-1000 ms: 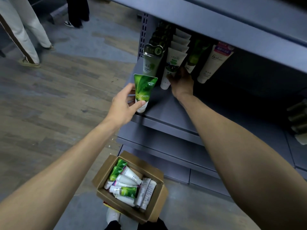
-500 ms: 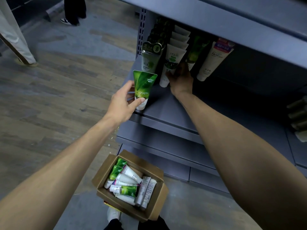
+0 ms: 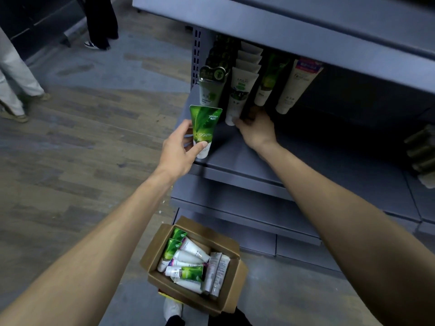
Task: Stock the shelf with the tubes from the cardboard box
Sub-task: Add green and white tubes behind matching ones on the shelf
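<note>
My left hand (image 3: 180, 150) grips a bright green tube (image 3: 204, 128), cap down, at the front left corner of the grey shelf (image 3: 306, 165). My right hand (image 3: 256, 130) reaches deeper onto the shelf, its fingers at the foot of a dark green tube (image 3: 268, 83) and touching the cap of a white tube (image 3: 239, 95); whether it grips one is hidden. Rows of upright tubes stand behind, with a grey-green tube (image 3: 210, 89) at the left and a white pink-topped tube (image 3: 297, 87) at the right. The open cardboard box (image 3: 164, 241) below holds several tubes.
An upper shelf board (image 3: 306, 24) overhangs the tubes. Lower shelf boards (image 3: 235, 208) jut out under my arms. Two other people's legs (image 3: 14, 74) stand on the wooden floor at the far left. More tubes (image 3: 421, 151) lie at the right edge. My shoe (image 3: 173, 310) is under the box.
My right hand has drawn back a little from between the tube rows toward the shelf front. My left hand keeps the green tube at the shelf corner.
</note>
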Motion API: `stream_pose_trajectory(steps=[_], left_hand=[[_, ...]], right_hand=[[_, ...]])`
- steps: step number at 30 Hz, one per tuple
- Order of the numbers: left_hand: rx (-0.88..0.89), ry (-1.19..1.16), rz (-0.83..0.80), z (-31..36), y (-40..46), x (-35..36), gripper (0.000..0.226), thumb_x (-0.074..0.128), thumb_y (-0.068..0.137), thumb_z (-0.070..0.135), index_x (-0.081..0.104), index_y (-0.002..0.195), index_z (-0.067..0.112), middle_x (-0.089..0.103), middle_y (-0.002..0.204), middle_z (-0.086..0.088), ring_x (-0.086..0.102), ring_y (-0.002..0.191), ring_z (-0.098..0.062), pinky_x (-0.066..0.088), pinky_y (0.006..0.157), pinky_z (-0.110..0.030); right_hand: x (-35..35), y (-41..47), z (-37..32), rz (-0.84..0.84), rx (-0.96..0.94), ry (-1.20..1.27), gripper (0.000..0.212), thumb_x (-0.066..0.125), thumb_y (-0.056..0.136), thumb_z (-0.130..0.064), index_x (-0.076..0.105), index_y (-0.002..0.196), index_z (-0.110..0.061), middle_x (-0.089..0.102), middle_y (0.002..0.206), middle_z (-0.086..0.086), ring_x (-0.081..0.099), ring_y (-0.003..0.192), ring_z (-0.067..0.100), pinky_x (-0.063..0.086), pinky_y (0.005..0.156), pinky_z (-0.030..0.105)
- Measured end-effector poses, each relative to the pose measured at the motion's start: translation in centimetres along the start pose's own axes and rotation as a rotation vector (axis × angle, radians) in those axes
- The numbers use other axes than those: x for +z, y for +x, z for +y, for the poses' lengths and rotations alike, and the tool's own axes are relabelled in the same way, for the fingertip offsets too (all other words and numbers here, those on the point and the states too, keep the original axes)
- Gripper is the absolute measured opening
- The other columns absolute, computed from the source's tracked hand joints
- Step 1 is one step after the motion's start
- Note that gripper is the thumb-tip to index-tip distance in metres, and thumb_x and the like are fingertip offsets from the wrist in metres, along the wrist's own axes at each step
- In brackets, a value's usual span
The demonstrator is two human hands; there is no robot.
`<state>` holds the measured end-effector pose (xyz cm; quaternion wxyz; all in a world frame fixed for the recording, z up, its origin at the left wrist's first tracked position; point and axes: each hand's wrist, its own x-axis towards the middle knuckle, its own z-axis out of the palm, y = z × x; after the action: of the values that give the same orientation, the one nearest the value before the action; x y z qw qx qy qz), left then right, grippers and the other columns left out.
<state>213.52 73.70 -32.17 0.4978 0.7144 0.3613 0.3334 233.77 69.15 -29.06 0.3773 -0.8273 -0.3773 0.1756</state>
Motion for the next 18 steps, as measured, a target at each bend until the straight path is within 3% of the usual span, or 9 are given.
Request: stream_pose_trajectory(steps=[2,4,8,10,14,18], left_hand=[[0.002,-0.006,0.006,0.5,-0.3,0.4,0.036,0.070,0.088,0.007,0.056,0.119,0.016,0.066,0.109,0.010,0.064,0.105,-0.002,0.050,0.096,-0.020],[0.014,-0.006,-0.008,1.0,-0.3,1.2,0.036,0.071,0.088,0.008,0.055,0.119,0.015,0.065,0.106,0.012,0.063,0.101,0.003,0.049,0.093,-0.017],[0.032,0.013,-0.093,1.4,-0.4,3.6,0.040,0.076,0.083,0.011,0.057,0.117,0.017,0.069,0.108,0.005,0.067,0.101,-0.006,0.053,0.097,-0.030],[0.025,0.039,-0.105,1.1,-0.8,4.3,0.051,0.082,0.078,0.016,0.057,0.123,0.016,0.068,0.111,0.006,0.066,0.105,-0.008,0.051,0.098,-0.027],[-0.009,0.112,-0.086,0.2,-0.8,3.5,0.061,0.086,0.072,0.024,0.058,0.125,0.016,0.067,0.120,0.001,0.062,0.115,-0.013,0.048,0.103,-0.032],[-0.043,0.201,-0.047,-0.2,-0.1,1.9,0.057,0.082,0.074,0.011,0.056,0.124,0.007,0.064,0.121,-0.006,0.060,0.116,-0.019,0.048,0.103,-0.033]], right_hand=[[-0.3,-1.7,0.8,-0.080,0.016,0.107,0.039,0.069,0.089,-0.027,0.057,0.122,-0.012,0.064,0.112,-0.003,0.063,0.099,0.009,0.049,0.084,0.023],[-0.6,-2.9,1.6,-0.148,-0.007,0.165,0.038,0.071,0.087,-0.021,0.060,0.122,-0.013,0.068,0.115,0.004,0.067,0.097,0.010,0.053,0.087,0.023],[-1.5,-5.2,1.9,-0.171,-0.113,0.300,0.050,0.079,0.077,-0.021,0.060,0.122,-0.012,0.068,0.113,0.006,0.066,0.106,0.015,0.054,0.095,0.029],[-1.9,-5.9,1.6,-0.185,-0.153,0.255,0.052,0.082,0.073,-0.025,0.060,0.119,-0.016,0.068,0.112,-0.001,0.064,0.108,0.014,0.054,0.093,0.028],[-1.9,-5.9,0.8,-0.159,-0.166,0.198,0.041,0.082,0.074,-0.018,0.064,0.110,-0.015,0.070,0.101,0.000,0.067,0.098,0.016,0.058,0.086,0.034],[-1.7,-5.9,0.6,-0.124,-0.163,0.191,0.037,0.083,0.074,-0.017,0.065,0.107,-0.012,0.070,0.091,0.000,0.071,0.085,0.015,0.059,0.080,0.030]])
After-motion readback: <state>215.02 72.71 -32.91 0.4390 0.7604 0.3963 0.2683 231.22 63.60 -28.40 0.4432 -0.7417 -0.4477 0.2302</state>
